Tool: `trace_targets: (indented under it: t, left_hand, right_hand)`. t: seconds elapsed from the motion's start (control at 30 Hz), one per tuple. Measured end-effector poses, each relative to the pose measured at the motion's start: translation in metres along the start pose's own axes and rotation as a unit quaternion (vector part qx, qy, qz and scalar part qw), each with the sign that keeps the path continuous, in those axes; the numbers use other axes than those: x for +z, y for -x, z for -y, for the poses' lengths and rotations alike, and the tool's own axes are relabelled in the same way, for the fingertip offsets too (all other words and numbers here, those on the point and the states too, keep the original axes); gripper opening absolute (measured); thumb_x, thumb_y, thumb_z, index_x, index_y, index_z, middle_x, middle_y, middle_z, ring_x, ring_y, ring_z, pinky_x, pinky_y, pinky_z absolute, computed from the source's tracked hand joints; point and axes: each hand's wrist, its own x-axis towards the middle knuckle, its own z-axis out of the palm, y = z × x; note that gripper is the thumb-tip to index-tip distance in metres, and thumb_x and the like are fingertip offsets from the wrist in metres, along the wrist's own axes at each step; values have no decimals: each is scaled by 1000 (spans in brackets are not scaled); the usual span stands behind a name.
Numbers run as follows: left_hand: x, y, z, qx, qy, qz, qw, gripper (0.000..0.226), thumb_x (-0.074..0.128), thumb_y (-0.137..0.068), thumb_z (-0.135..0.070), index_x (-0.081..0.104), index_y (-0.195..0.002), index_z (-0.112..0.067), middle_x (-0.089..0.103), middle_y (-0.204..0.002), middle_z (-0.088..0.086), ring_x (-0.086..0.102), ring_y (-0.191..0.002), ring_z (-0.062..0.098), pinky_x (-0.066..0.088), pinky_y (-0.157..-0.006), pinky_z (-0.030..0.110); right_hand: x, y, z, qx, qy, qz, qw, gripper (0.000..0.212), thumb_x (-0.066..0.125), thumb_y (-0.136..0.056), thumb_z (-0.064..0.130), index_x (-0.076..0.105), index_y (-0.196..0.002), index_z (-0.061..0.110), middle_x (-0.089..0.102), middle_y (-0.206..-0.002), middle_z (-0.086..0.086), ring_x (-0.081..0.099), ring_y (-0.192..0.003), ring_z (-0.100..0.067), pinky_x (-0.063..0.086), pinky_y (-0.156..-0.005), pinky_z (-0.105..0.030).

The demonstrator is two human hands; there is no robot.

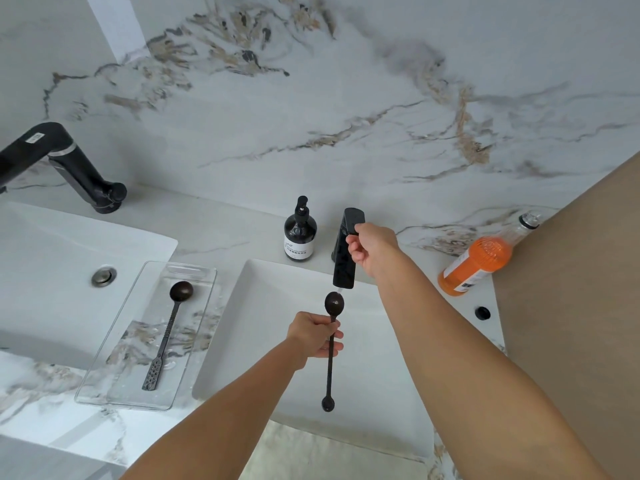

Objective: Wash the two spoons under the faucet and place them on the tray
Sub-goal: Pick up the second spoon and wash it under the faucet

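Note:
My left hand (pixel 313 336) grips the stem of a long dark spoon (pixel 330 372), holding its round bowl just under the spout of the black faucet (pixel 344 268) over the white sink (pixel 374 393). My right hand (pixel 370 249) is closed on the faucet's handle at the top. A second dark spoon (pixel 168 336) with a perforated flat end lies lengthwise on the clear tray (pixel 204 327) to the left of the sink, its bowl at the far end.
A dark pump bottle (pixel 300 233) stands behind the sink, left of the faucet. An orange bottle (pixel 479 259) leans at the right by a tan panel. A second basin (pixel 52 271) with another black faucet (pixel 69 168) lies at the left.

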Motion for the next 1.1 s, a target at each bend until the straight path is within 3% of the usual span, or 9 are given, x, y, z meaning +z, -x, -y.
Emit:
trace_targets:
  t: [0.13, 0.23, 0.37, 0.47, 0.57, 0.67, 0.87, 1.0, 1.1]
  left_hand:
    - [-1, 0, 1, 4, 4, 0, 1000, 23, 64, -95, -11, 71, -109, 7, 71, -86, 14, 70, -73, 30, 62, -85, 48]
    - [-2, 0, 3, 7, 13, -1, 1000, 25, 66, -95, -15, 71, -106, 7, 70, -85, 13, 69, -71, 30, 62, -84, 48]
    - [-3, -2, 3, 12, 26, 9, 1000, 11, 66, -94, -12, 71, -93, -2, 67, -80, 12, 65, -67, 30, 61, -78, 42]
    - [-2, -5, 2, 34, 21, 12, 999, 15, 65, -95, -13, 72, -84, -5, 68, -75, 10, 63, -64, 28, 61, -72, 37]
    - [-6, -10, 3, 67, 15, 21, 997, 22, 58, -97, -9, 72, -80, -5, 63, -69, 9, 57, -56, 22, 56, -59, 30]
    - [-10, -13, 6, 85, -15, -1, 996, 28, 53, -98, -10, 67, -75, -15, 55, -61, 2, 49, -48, 11, 46, -54, 27]
    - [11, -12, -8, 44, -148, -53, 987, 55, 36, -93, -65, 64, -82, -19, 50, -60, -6, 42, -49, 12, 33, -43, 22]
    - [12, -21, -10, 38, -177, -52, 982, 43, 35, -99, -45, 55, -81, -12, 52, -68, 3, 41, -51, 17, 32, -47, 25]
    - [15, -26, -15, 55, -158, -37, 985, 33, 35, -98, -26, 54, -78, -10, 58, -76, 11, 39, -53, 19, 29, -49, 26]
  right_hand:
    - [1, 1, -2, -22, -15, 13, 1000, 16, 48, -96, 7, 56, -89, -3, 63, -52, -14, 44, -35, -17, 29, -32, -17]
    - [-14, -5, -19, -34, -36, 10, 999, 38, 51, -97, 30, 63, -84, -3, 68, -49, -10, 49, -37, -20, 35, -35, -21]
    - [-44, -17, -83, -6, 66, -59, 996, 24, 52, -96, 22, 64, -103, 3, 68, -82, -10, 51, -53, -19, 42, -48, -27]
    - [-48, -15, -128, 67, 89, 100, 989, 30, 58, -99, 26, 62, -117, 2, 65, -100, -11, 62, -80, -29, 54, -73, -35]
    - [-42, -14, -136, 46, 15, 189, 981, 25, 53, -101, 15, 65, -102, -6, 68, -89, -20, 66, -68, -32, 58, -72, -39]
    - [-33, -17, -130, -4, 59, 168, 984, 13, 58, -90, -4, 68, -98, -9, 71, -90, -22, 69, -71, -31, 62, -78, -39]
    - [-26, -23, -124, -81, 265, 23, 961, 21, 63, -89, 17, 74, -80, 2, 77, -75, -14, 76, -66, -30, 64, -74, -42]
    - [-30, -23, -120, -82, 307, 96, 943, 18, 58, -88, 5, 76, -91, 3, 77, -92, -16, 77, -78, -28, 64, -79, -37]
    - [-29, -20, -123, -142, 354, 23, 924, 16, 60, -87, 8, 74, -80, 2, 77, -82, -16, 76, -70, -28, 64, -68, -37]
